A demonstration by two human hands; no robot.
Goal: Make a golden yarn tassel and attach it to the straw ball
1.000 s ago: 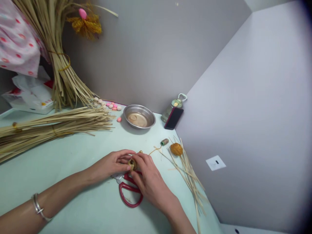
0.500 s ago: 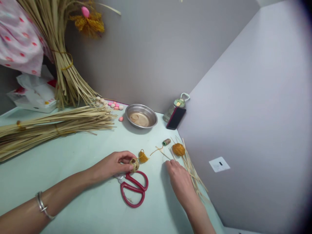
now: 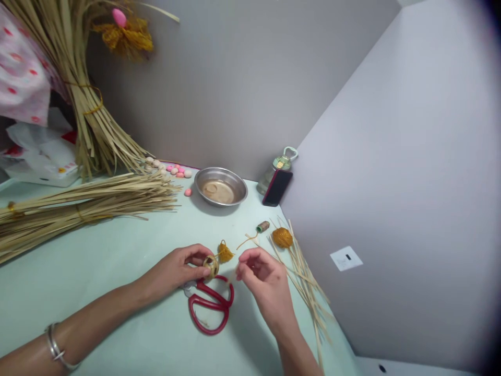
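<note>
My left hand (image 3: 183, 269) grips a small woven straw ball (image 3: 212, 266) between thumb and fingers. A mustard-yellow thread tassel (image 3: 224, 253) lies just beyond the ball, apparently joined to it by a short thread. Below the ball, red-handled scissors (image 3: 211, 291) rest on the table, their blades partly under my left hand. My right hand (image 3: 266, 284) hovers right of the scissors, with thumb and fingers pinched on a thin pale straw strip (image 3: 234, 274), blurred and mostly hidden by the fingers.
Loose straw strips (image 3: 309, 292) lie right, beside a yellow thread ball (image 3: 282, 237) and a small spool (image 3: 263, 227). A metal bowl of water (image 3: 198, 190), bottle (image 3: 266, 180) and phone (image 3: 277, 188) stand behind. Straw bundles (image 3: 90, 203) and several pink and white beads (image 3: 174, 171) are left.
My right hand has moved left, from the loose straw strips to near the woven ball, with a pale strip in its fingers. The left hand keeps its hold. The view has shifted slightly.
</note>
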